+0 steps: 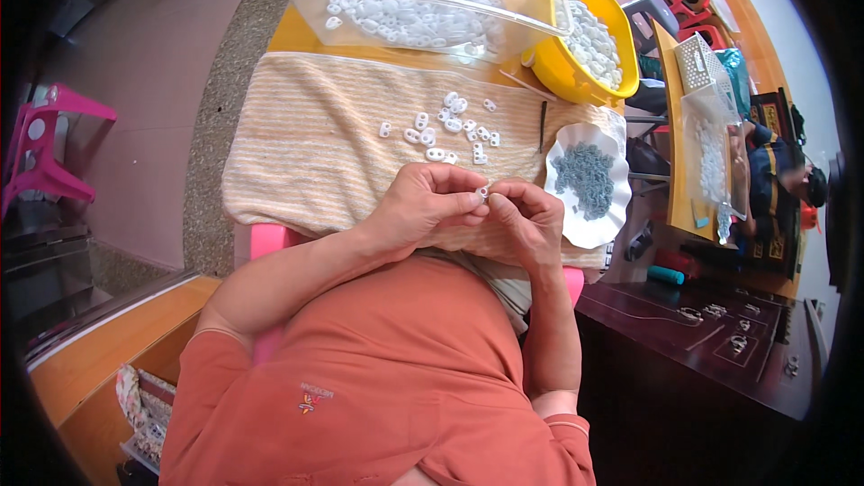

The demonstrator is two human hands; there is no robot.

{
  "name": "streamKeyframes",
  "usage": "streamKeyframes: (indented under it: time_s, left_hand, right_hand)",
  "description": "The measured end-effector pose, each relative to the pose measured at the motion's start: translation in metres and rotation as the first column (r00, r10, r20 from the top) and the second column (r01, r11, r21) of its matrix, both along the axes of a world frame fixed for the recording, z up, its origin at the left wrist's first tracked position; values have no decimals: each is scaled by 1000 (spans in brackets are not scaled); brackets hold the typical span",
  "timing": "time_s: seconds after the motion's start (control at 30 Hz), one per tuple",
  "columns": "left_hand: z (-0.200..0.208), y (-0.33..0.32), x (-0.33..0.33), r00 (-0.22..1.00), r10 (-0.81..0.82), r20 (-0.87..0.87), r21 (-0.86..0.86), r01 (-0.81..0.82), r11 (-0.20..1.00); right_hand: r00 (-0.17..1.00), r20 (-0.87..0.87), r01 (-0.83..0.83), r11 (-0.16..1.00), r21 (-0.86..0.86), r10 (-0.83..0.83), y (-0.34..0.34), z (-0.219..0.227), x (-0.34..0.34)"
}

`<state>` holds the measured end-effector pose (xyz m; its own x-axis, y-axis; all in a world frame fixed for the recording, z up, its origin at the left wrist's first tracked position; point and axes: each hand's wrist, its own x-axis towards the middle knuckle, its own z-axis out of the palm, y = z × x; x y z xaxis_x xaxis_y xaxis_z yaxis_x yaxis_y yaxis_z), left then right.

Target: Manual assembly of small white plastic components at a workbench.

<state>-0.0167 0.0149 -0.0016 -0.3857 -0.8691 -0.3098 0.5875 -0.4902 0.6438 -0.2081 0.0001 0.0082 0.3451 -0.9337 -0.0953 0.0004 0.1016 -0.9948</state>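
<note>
Between the fingertips of both hands is a small white plastic piece with a round hole [483,192]. My left hand [423,202] pinches it from the left, and my right hand [531,220] meets it from the right with thumb and forefinger. Beyond them, several loose white two-holed plastic pieces [427,137] lie scattered on the striped towel [306,139]. To the right of my right hand sits a white scalloped dish [589,232] heaped with small grey-blue parts [587,180]. A thin black stick-like tool [543,126] rests on the towel near the dish.
A clear plastic bin [306,0] of white pieces stands at the far side, beside a yellow basin [564,81] of similar pieces. Pink stools [54,139] stand at left. Another person [774,171] sits by a table with a clear tray at right. A dark cabinet [666,351] is close on my right.
</note>
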Motion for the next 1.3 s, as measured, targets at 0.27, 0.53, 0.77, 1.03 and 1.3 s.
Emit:
streamKeyframes:
  time_s: [0.27,0.53,0.77,1.03,1.3]
  left_hand:
    - [-2,0,0,1000,2,23,-13,-2,1000]
    - [-3,1,-1,999,22,28,1,-22,1000]
    - [-3,1,-1,999,25,25,-10,-24,1000]
    - [-6,3,-3,998,36,56,-29,-34,999]
    - [-4,2,-2,998,50,29,-21,-49,999]
  right_hand:
    - [1000,14,-5,1000,8,5,0,4,2]
    - [1000,2,-5,1000,5,5,-2,1,1]
    - [1000,-15,-12,1000,-9,12,-2,-1,0]
    - [996,-84,-14,996,-91,6,-1,-9,-2]
    - [994,-108,0,995,-97,-11,0,-6,0]
